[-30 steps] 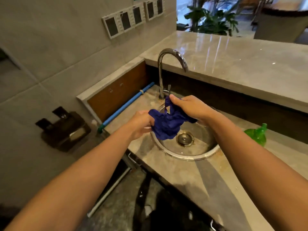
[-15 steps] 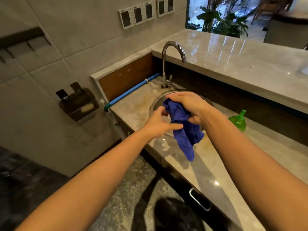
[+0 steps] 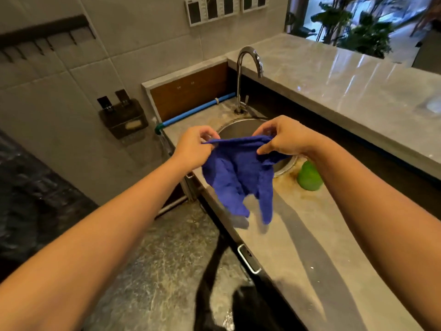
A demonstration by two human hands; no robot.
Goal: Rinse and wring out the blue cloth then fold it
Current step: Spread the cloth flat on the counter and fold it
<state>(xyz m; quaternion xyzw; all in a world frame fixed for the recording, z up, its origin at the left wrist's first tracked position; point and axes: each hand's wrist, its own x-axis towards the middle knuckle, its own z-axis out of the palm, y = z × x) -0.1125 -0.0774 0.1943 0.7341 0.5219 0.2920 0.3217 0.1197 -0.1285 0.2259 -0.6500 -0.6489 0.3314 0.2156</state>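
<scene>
Hanging from pinching fingers (image 3: 210,139) — blue cloth (image 3: 238,173)

Both bare forearms reached forward from the bottom corners and drew in toward the middle of the view. The left hand (image 3: 194,149) was closed with its back up, thumb and fingers pinched at the far tip. The right hand (image 3: 284,137) sat level with it and a little apart, knuckles raised, thumb pressed against the curled fingers (fingertips largely hidden). Each pinched one top corner of the blue cloth (image 3: 238,173) stretched between them.
</scene>
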